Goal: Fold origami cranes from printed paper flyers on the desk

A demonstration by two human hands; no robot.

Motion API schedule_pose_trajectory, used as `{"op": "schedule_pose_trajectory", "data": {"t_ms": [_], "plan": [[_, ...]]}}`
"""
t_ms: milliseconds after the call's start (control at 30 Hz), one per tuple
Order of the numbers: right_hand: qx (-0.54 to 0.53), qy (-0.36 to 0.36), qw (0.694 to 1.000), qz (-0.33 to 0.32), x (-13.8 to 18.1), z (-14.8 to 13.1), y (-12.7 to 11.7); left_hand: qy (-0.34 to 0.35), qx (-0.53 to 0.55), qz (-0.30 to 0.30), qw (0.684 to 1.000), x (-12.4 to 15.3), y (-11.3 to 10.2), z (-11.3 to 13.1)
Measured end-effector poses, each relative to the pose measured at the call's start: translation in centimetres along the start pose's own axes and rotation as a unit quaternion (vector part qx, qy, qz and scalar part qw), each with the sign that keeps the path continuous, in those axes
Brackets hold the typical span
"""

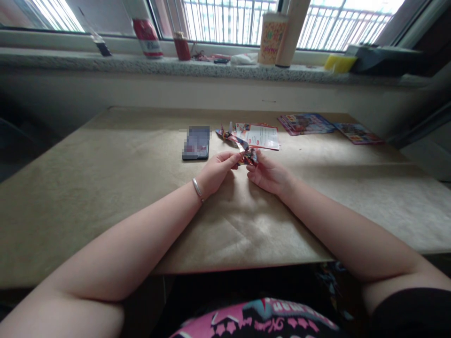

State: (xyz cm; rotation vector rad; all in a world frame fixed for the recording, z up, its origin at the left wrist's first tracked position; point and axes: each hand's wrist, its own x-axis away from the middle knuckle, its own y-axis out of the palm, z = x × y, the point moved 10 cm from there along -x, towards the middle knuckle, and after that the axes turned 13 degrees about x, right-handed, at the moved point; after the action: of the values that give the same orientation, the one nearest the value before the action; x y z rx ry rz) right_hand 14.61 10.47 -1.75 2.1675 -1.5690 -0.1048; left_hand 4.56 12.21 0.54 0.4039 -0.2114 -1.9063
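Over the middle of the table, my left hand (219, 172) and my right hand (268, 174) pinch a small piece of folded, colourfully printed paper (248, 157) between them. Fingers hide part of it. Just beyond lies a crumpled or folded strip of similar paper (230, 135); whether it joins the piece in my hands I cannot tell. White printed sheets with red marks (260, 136) rest behind my right hand. A phone (197, 144), its screen blurred out, lies left of the paper, past my left hand. A silver bracelet (197, 187) circles my left wrist.
Colourful printed sheets (306, 124) and another such pile (357, 133) lie at the table's back right. Along the windowsill (218, 70) stand a red can (148, 40), a red jar (182, 48), a patterned cup (271, 40) and a yellow object (340, 63).
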Motion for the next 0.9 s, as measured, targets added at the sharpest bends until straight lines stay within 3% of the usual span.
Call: {"op": "schedule_pose_trajectory", "data": {"t_ms": [133, 467, 700, 900], "plan": [[-0.029, 0.027, 0.999, 0.034, -0.5, 0.8, -1.1, -0.016, 0.066, -0.01, 0.998, -0.2, 0.0, -0.3], [-0.003, -0.017, 1.0, -0.006, 0.1, -0.4, 0.6, -0.067, 0.154, -0.051, 0.985, 0.1, 1.3, -0.8], [-0.068, 0.052, 0.994, 0.07, -0.4, 0.8, -1.3, -0.087, 0.202, -0.002, 0.975, -0.1, 0.3, -1.3], [-0.097, 0.057, 0.992, 0.06, -0.6, 0.7, -1.4, -0.128, 0.223, -0.012, 0.966, 0.1, 0.6, -1.8]]}}
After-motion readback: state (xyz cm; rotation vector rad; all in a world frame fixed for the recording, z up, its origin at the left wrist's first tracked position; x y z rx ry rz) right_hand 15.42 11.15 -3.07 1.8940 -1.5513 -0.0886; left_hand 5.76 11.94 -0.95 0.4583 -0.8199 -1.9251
